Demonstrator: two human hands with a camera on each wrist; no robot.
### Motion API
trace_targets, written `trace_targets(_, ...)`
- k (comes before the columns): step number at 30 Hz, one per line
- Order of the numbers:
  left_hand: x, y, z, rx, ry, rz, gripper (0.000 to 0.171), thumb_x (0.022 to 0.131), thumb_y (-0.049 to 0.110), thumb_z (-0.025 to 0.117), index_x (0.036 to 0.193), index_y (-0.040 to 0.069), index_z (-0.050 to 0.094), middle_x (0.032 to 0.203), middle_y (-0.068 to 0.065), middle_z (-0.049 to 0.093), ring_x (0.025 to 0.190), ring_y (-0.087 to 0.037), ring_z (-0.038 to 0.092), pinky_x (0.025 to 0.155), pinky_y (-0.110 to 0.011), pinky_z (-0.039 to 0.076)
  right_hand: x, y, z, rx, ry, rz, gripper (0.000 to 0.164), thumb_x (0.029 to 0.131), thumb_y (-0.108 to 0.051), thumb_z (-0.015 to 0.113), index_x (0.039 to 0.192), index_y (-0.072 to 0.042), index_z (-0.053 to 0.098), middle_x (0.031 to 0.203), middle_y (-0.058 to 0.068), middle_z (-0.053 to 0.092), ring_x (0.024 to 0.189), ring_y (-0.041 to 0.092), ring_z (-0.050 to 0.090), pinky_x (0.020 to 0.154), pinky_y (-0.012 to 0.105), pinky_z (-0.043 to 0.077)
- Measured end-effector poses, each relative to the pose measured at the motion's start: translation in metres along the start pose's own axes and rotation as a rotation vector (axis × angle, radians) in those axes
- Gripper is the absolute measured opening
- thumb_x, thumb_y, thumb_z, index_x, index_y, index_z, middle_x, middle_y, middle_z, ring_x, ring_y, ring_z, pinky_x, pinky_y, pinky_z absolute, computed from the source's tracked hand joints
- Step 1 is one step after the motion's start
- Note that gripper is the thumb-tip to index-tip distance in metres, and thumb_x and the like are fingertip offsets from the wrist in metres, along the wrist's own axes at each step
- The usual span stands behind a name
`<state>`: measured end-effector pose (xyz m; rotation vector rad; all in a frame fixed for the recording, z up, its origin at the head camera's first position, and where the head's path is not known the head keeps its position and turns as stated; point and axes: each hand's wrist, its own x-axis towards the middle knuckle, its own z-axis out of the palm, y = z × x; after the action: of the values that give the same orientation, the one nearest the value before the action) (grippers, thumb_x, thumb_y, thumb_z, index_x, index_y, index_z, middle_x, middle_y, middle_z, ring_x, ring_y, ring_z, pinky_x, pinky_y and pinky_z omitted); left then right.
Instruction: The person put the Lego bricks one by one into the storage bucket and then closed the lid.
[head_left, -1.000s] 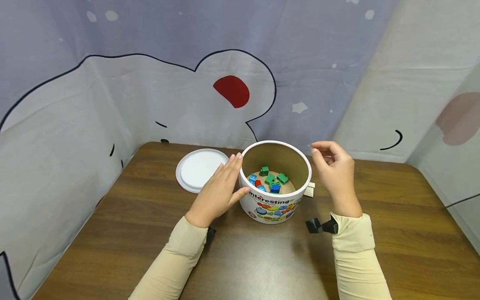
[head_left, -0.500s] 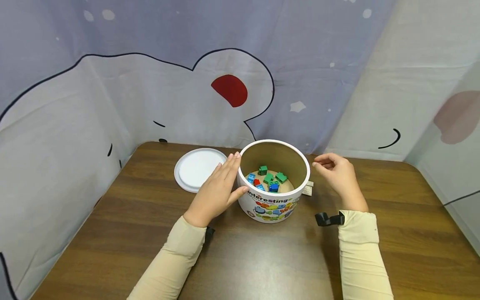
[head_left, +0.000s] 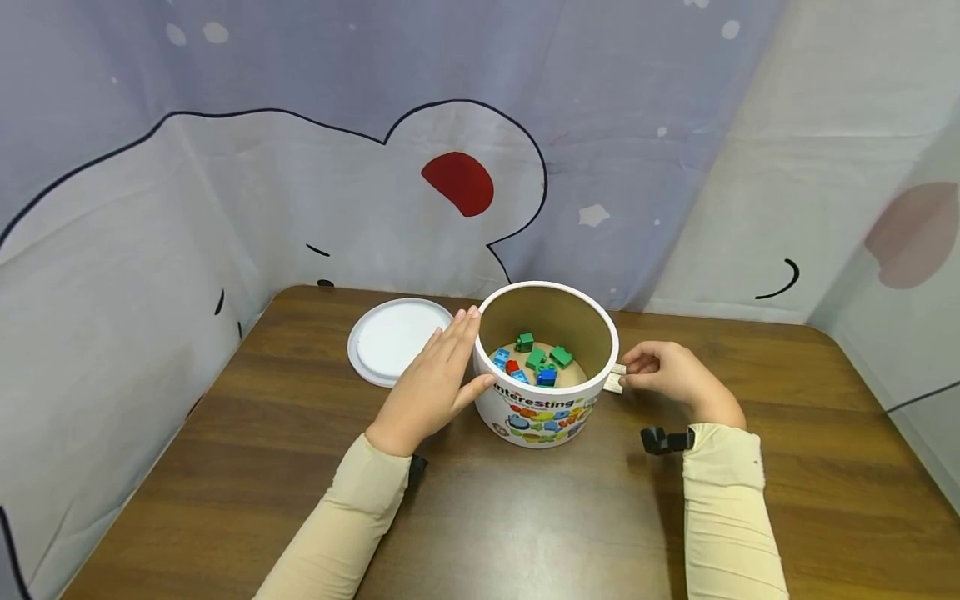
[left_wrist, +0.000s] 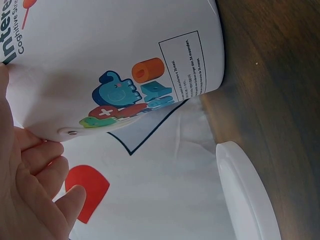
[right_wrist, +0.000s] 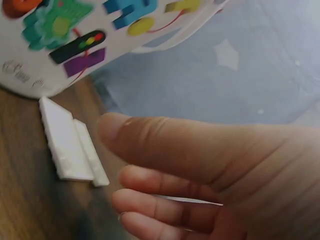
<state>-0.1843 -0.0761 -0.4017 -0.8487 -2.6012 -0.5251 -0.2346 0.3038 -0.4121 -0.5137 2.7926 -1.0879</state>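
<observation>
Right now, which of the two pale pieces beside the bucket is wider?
The broad slab, left of the pair in the right wrist view; the other is a narrow strip.

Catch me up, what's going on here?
A person's left hand touches the side of a round, white, printed bucket holding small green, blue and red plastic blocks. The right hand is beside two flat, rectangular cream pieces on the brown wood-grain table, not gripping either. A round white lid lies on the table, left of the bucket.
</observation>
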Motion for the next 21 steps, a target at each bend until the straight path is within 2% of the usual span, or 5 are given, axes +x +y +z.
trace_targets(8, 0.0003, 0.0011, -0.0002, -0.004, -0.019, -0.011, 0.084, 0.101, 0.045, 0.06, 0.16, 0.0, 0.02, 0.166, -0.013, 0.023, 0.154, -0.024, 0.019, 0.122, -0.049, 0.023, 0.0013, 0.0073, 0.0036, -0.04, -0.054, 0.008, 0.025, 0.081, -0.01, 0.085, 0.096, 0.004, 0.071, 0.081, 0.003, 0.07, 0.075, 0.014, 0.063, 0.067, 0.023, 0.051)
trace_targets(21, 0.0001, 0.0, -0.0004, -0.011, 0.001, 0.003, 0.084, 0.101, 0.044, 0.062, 0.16, -0.001, 0.022, 0.165, -0.015, 0.025, 0.153, -0.027, 0.022, 0.12, -0.052, 0.027, 0.0034, 0.0068, 0.0086, -0.097, -0.049, 0.043, 0.024, 0.08, -0.013, 0.086, 0.094, 0.001, 0.072, 0.081, 0.002, 0.071, 0.076, 0.013, 0.063, 0.069, 0.028, 0.051)
